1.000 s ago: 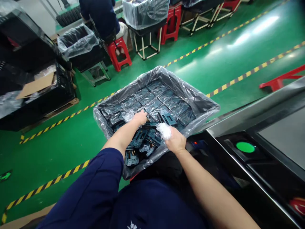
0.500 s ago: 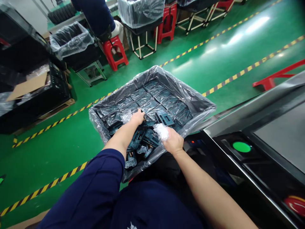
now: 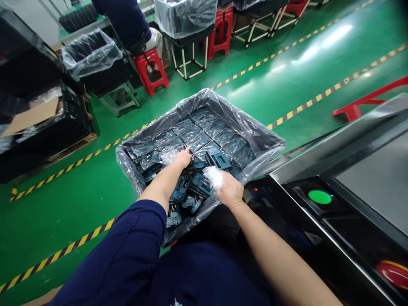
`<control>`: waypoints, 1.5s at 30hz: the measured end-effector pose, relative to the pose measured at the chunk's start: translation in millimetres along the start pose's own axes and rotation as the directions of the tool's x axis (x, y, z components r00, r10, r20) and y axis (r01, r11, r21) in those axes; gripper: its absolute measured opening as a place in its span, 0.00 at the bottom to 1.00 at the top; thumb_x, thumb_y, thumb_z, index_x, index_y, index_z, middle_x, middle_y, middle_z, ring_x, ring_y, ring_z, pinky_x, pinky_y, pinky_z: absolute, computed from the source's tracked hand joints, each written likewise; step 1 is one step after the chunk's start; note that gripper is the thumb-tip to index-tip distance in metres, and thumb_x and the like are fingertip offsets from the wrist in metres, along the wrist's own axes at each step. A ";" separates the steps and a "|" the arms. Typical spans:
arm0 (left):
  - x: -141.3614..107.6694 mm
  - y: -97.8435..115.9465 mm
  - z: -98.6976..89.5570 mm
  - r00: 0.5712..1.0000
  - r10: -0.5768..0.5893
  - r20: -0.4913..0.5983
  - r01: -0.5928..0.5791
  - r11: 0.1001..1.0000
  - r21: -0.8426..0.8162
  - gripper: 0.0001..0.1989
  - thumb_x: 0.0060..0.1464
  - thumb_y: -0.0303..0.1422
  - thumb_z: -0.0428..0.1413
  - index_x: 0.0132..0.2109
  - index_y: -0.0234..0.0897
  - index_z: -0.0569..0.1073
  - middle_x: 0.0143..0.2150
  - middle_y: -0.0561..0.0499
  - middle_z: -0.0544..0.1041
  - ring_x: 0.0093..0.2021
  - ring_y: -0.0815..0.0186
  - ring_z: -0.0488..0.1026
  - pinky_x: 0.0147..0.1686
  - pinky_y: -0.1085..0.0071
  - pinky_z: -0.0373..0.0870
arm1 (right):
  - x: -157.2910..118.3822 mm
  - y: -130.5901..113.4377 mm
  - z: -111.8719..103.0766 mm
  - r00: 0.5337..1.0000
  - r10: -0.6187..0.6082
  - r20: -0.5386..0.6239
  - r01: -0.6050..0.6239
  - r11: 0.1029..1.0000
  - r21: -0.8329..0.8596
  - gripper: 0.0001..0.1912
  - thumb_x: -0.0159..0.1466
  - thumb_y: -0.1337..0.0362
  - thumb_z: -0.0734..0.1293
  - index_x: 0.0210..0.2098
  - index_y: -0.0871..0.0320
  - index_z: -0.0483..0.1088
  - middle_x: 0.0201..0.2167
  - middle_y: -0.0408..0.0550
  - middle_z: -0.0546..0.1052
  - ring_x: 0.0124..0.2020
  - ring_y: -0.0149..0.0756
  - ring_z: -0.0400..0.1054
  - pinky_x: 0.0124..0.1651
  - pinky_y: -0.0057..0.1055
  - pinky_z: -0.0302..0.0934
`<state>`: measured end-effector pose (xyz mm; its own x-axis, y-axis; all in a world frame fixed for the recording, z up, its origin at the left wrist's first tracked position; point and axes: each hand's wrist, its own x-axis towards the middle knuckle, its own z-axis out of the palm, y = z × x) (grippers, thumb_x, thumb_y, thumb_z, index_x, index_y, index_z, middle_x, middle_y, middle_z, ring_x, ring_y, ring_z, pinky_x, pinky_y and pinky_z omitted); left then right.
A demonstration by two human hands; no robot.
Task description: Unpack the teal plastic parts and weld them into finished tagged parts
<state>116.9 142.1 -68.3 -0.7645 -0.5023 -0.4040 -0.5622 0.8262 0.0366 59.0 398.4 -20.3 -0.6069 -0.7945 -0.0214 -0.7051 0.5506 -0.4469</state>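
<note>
A black bin [image 3: 223, 102] lined with a clear plastic bag stands in front of me. In its far part, dark plastic parts [image 3: 193, 134] lie in rows under clear film. My left hand [image 3: 182, 159] reaches in over the middle, fingers closed; what they hold is hidden. Crumpled clear film [image 3: 168, 156] lies beside it. Near the bin's right edge, my right hand [image 3: 230, 189] is closed around a wad of clear plastic film [image 3: 213, 176]. A loose rectangular dark part [image 3: 218, 158] rests just beyond that wad. Several bare dark parts [image 3: 181, 189] are jumbled at the near side.
On the right is a machine with a metal edge, a green button [image 3: 320, 196] and a red knob [image 3: 393, 274]. Across the green floor, a person sits on a red stool [image 3: 152, 70] near lined bins [image 3: 186, 17]. A cardboard flap [image 3: 32, 117] tops a black crate at left.
The view has shifted slightly, so the scene sits a little further left. Both hands keep nearly the same places over the bin, and the right still grips the film.
</note>
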 end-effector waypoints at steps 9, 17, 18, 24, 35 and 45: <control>11.4 6.2 3.5 0.997 0.075 -0.012 -0.075 0.997 0.001 0.16 0.60 0.24 0.46 0.44 0.34 0.79 0.51 0.40 0.73 0.51 0.58 0.71 0.49 0.67 0.67 | -0.3 0.1 0.4 1.000 0.009 -0.005 -0.009 1.000 -0.017 0.19 0.62 0.61 0.62 0.51 0.56 0.69 0.46 0.52 0.77 0.46 0.43 0.71 0.48 0.34 0.63; -3.3 -16.0 -21.8 0.987 0.078 -0.144 -0.086 0.995 -0.049 0.11 0.57 0.27 0.53 0.44 0.36 0.78 0.49 0.42 0.73 0.46 0.60 0.74 0.49 0.68 0.68 | 1.0 -0.2 -1.5 1.000 -0.020 0.008 0.020 1.000 0.008 0.20 0.62 0.61 0.62 0.53 0.56 0.68 0.47 0.53 0.76 0.49 0.44 0.70 0.51 0.35 0.62; -8.6 -20.5 -25.9 0.981 0.070 -0.181 -0.081 0.995 -0.059 0.12 0.57 0.26 0.51 0.44 0.36 0.78 0.48 0.42 0.72 0.47 0.61 0.73 0.50 0.68 0.68 | 1.0 -0.5 -1.8 1.000 -0.019 0.010 0.019 1.000 0.006 0.20 0.63 0.61 0.62 0.53 0.57 0.68 0.47 0.53 0.76 0.49 0.45 0.70 0.51 0.35 0.62; -47.0 -46.1 -47.6 0.900 0.011 -0.435 -0.084 0.986 -0.147 0.11 0.62 0.27 0.47 0.40 0.35 0.75 0.43 0.44 0.72 0.46 0.63 0.71 0.50 0.68 0.68 | 0.5 -2.3 -3.8 1.000 -0.003 0.017 0.003 1.000 0.015 0.19 0.62 0.62 0.62 0.53 0.55 0.68 0.48 0.51 0.76 0.48 0.44 0.70 0.49 0.35 0.62; -109.4 -61.0 -65.8 0.559 -0.130 -0.819 -0.224 0.927 -0.300 0.07 0.58 0.28 0.50 0.32 0.40 0.70 0.33 0.50 0.72 0.39 0.64 0.71 0.43 0.67 0.69 | -0.7 -1.1 -2.2 1.000 0.005 0.016 -0.005 1.000 0.010 0.19 0.62 0.61 0.63 0.53 0.53 0.67 0.47 0.51 0.76 0.47 0.44 0.71 0.47 0.34 0.62; -152.3 -71.2 -89.9 0.332 -0.305 -0.893 -0.178 0.909 -0.376 0.08 0.58 0.32 0.51 0.30 0.40 0.67 0.30 0.51 0.71 0.37 0.64 0.70 0.43 0.67 0.69 | -0.2 -0.6 -3.2 1.000 -0.001 0.019 0.001 1.000 0.010 0.21 0.61 0.62 0.62 0.54 0.53 0.67 0.48 0.51 0.76 0.48 0.45 0.71 0.46 0.36 0.63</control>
<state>245.0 136.8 72.8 -0.3639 -0.6460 0.6710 -0.4936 0.7447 0.4492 58.3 399.0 -17.1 -0.5991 -0.7998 -0.0383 -0.7016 0.5474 -0.4562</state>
